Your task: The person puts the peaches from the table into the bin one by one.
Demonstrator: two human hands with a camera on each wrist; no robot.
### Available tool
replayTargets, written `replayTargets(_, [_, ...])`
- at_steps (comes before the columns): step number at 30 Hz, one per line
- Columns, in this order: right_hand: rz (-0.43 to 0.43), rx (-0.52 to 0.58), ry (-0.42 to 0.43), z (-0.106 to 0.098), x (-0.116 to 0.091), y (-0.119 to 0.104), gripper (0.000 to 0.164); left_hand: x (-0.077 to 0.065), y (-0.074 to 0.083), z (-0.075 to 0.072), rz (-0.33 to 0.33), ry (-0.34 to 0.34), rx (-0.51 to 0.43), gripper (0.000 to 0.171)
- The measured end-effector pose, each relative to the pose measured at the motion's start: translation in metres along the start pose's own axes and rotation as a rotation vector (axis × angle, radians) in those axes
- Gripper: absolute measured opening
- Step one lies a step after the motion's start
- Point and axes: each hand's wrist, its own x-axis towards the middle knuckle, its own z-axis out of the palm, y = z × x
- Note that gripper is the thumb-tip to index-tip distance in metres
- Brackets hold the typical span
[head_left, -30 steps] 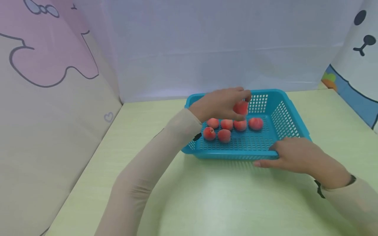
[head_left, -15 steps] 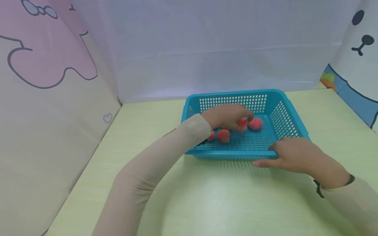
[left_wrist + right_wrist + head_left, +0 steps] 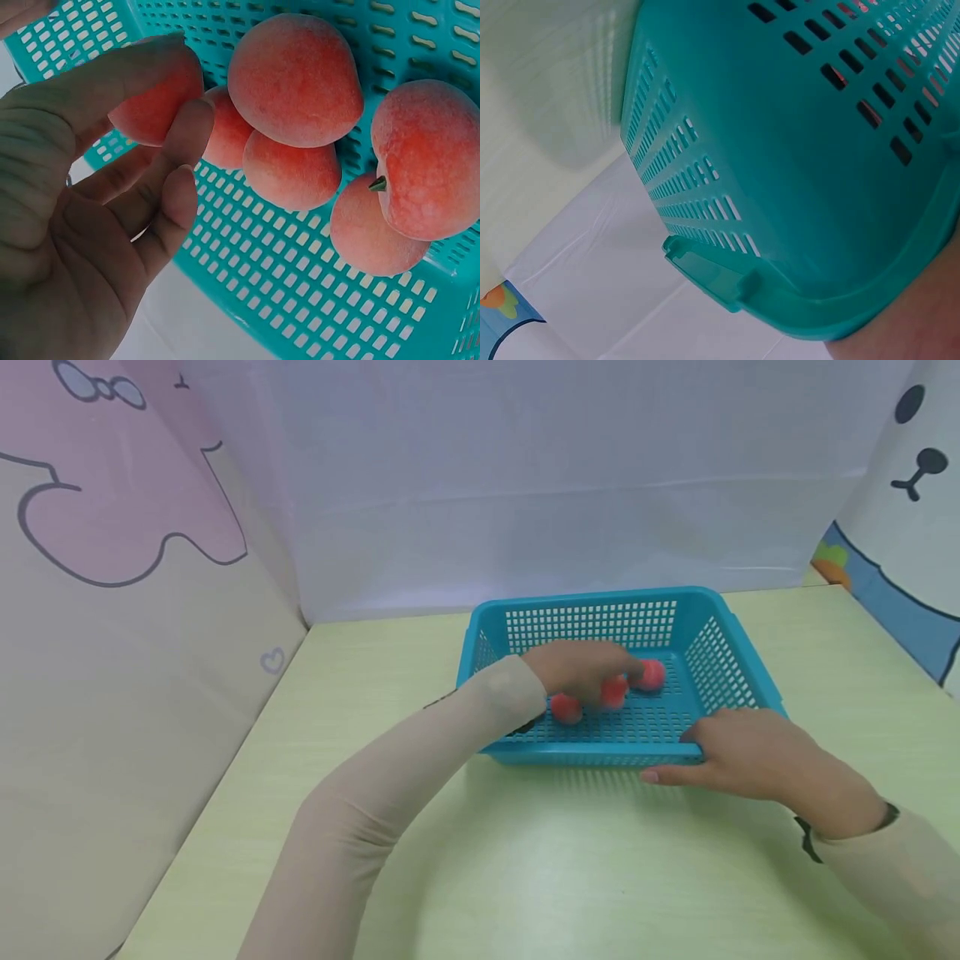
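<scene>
My left hand [image 3: 581, 668] reaches down inside a blue plastic basket [image 3: 592, 748] and pinches a peach [image 3: 614, 692]. The left wrist view shows thumb and fingers around this held peach [image 3: 154, 105], low near the basket floor. Several other peaches lie beside it: a front one [image 3: 566, 708], one at the right [image 3: 651, 676] and, in the left wrist view, a large one [image 3: 296, 79] and one with a stem [image 3: 431, 161]. My forearm hides some of them in the head view. My right hand [image 3: 757, 756] grips the basket's near rim by the right corner.
The basket rests on a pale green-yellow table [image 3: 555, 868], close to a whitish back sheet [image 3: 585, 527]. Printed cartoon sheets stand at the left [image 3: 135, 652] and at the right [image 3: 930, 527].
My left hand has lowered from rim height into the basket with the peach, setting it near the floor in front of the back row. The right hand and basket have stayed in place.
</scene>
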Motion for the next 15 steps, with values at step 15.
replayTargets(15, [-0.004, 0.008, -0.005, 0.0015, 0.0011, 0.0058, 0.064, 0.0049, 0.0032, 0.0025, -0.048, -0.008, 0.021, 0.061])
